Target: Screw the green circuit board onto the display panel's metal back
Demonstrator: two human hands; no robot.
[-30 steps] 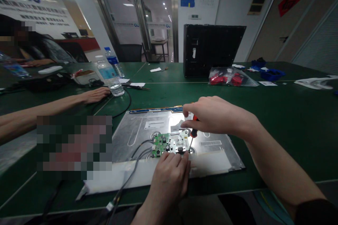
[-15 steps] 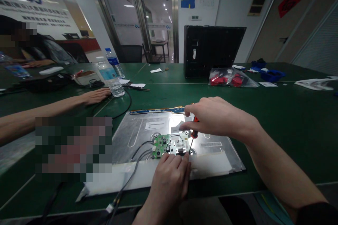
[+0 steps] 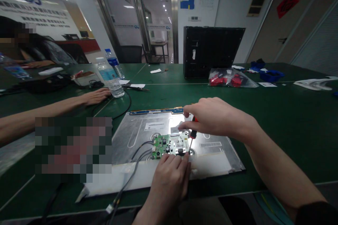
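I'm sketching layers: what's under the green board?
A metallic panel lies beneath the circuit board. The area it covers is hidden; the left hand hides part of the board's near edge.

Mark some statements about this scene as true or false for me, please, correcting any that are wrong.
1. The right hand holds a screwdriver. True.
2. The left hand is well away from the board. False: its fingers are at the board's near edge.
3. Cables run from the board's left side. True.
4. The screwdriver's tip points up. False: it points down, at the board's right edge.
5. A bag lies in front of the black casing. True.
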